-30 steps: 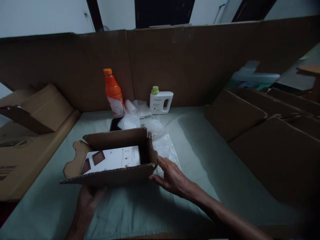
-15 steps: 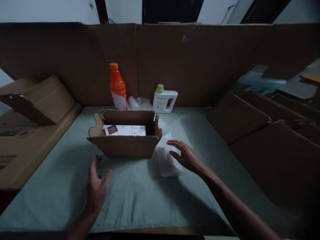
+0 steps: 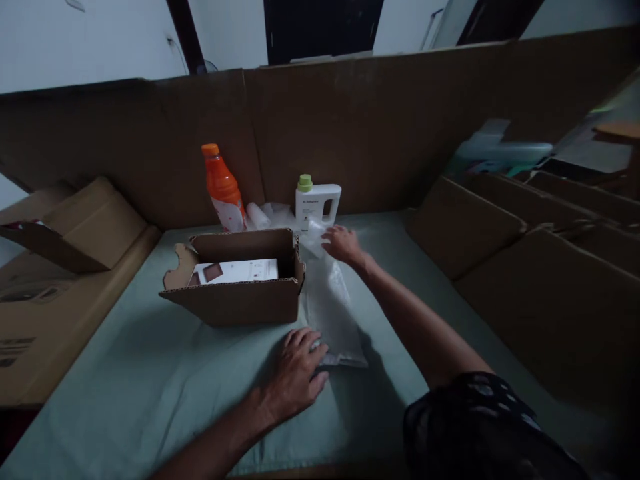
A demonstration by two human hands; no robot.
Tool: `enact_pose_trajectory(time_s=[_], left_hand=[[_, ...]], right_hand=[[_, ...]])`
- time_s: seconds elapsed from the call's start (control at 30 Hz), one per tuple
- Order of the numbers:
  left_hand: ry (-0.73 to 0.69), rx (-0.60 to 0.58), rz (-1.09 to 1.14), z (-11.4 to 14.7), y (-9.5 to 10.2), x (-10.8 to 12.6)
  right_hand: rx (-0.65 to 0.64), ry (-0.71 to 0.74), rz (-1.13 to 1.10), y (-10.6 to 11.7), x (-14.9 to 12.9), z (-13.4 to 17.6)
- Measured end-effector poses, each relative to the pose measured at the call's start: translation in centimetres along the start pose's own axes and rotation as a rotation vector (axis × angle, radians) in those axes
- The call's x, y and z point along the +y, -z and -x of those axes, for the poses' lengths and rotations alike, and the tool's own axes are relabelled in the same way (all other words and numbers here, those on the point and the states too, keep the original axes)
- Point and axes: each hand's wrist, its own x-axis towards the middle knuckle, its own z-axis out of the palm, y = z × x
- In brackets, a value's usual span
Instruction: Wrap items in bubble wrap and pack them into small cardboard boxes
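A strip of bubble wrap (image 3: 331, 303) lies along the right side of an open cardboard box (image 3: 240, 303). My right hand (image 3: 344, 245) is closed on the wrap's far end, which is lifted a little in front of the white jug. At the near left corner of the wrap, my left hand (image 3: 296, 370) rests with fingers spread, the fingertips at its edge. Inside the cardboard box sits a white carton (image 3: 240, 271) with brown squares printed on it.
Behind the box stand an orange bottle (image 3: 223, 187) and a white jug (image 3: 317, 200) with a green cap, crumpled clear plastic (image 3: 275, 215) between them. Cardboard boxes (image 3: 545, 287) stand at the right, another carton (image 3: 95, 227) at the left. A cardboard wall (image 3: 380, 127) closes the back.
My left hand has moved right, from beside the box to the wrap's near end. My right hand has reached farther away and taken the far end; the wrap now lies stretched out longer.
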Motion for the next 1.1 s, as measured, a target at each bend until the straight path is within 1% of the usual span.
enact_pose_trajectory(time_s=[0.1, 0.17, 0.23, 0.3, 0.33, 0.4, 0.47, 0.53, 0.57, 0.63, 0.7, 0.73, 0.8, 0.87, 0.93, 1.0, 1.07, 1.1], left_hand=[[-0.026, 0.069, -0.01, 1.2, -0.5, -0.3], [-0.032, 0.11, -0.022, 1.4, -0.7, -0.2], [-0.04, 0.152, -0.012, 1.2, -0.8, -0.1], [-0.041, 0.212, 0.045, 1.2, -0.8, 0.0], [-0.038, 0.244, 0.089, 1.3, -0.8, 0.0], [-0.021, 0.29, 0.181, 1.6, -0.6, 0.1], [0.005, 0.298, 0.242, 2.2, -0.3, 0.2], [0.026, 0.278, 0.265, 2.7, 0.4, 0.2], [0.028, 0.263, 0.268, 3.0, 0.8, 0.3], [0.016, 0.237, 0.277, 3.3, 1.6, 0.2], [-0.02, 0.207, 0.296, 3.6, 2.0, 0.1], [-0.039, 0.189, 0.311, 3.6, 2.1, 0.0], [-0.068, 0.158, 0.347, 3.8, 1.8, -0.1], [-0.076, 0.157, 0.378, 4.0, 1.0, -0.3], [-0.096, 0.199, 0.39, 4.1, -0.1, -0.8], [-0.151, 0.247, 0.387, 4.2, -1.4, -1.5], [-0.211, 0.282, 0.392, 4.3, -2.4, -2.2], [-0.232, 0.3, 0.4, 4.4, -2.8, -2.5]], right_hand=[[0.037, -0.038, -0.03, 1.3, 2.2, 2.1], [0.045, -0.01, -0.057, 1.8, 3.1, 5.1], [0.02, 0.073, -0.11, 1.9, 3.6, 9.2], [-0.077, 0.234, -0.278, 1.6, 4.1, 13.9], [-0.155, 0.272, -0.326, 1.3, 4.2, 16.3], [-0.3, 0.288, -0.358, 0.7, 4.0, 20.5], [-0.396, 0.298, -0.368, 0.6, 3.2, 23.3], [-0.435, 0.315, -0.399, 1.1, 2.1, 24.4], [-0.434, 0.323, -0.429, 1.6, 1.6, 24.1], [-0.398, 0.327, -0.497, 2.6, 0.9, 22.1], [-0.305, 0.282, -0.499, 3.2, 0.6, 18.6], [-0.236, 0.237, -0.454, 3.2, 0.6, 16.4], [-0.049, 0.079, -0.283, 2.6, 0.5, 11.6], [0.055, 0.001, -0.23, 1.2, 0.3, 6.7], [0.11, -0.045, -0.226, -0.4, 0.2, 2.4], [0.136, -0.096, -0.245, -1.8, 0.4, -0.9], [0.15, -0.155, -0.288, -2.4, 1.0, -2.6], [0.155, -0.178, -0.319, -2.3, 1.6, -2.8]])
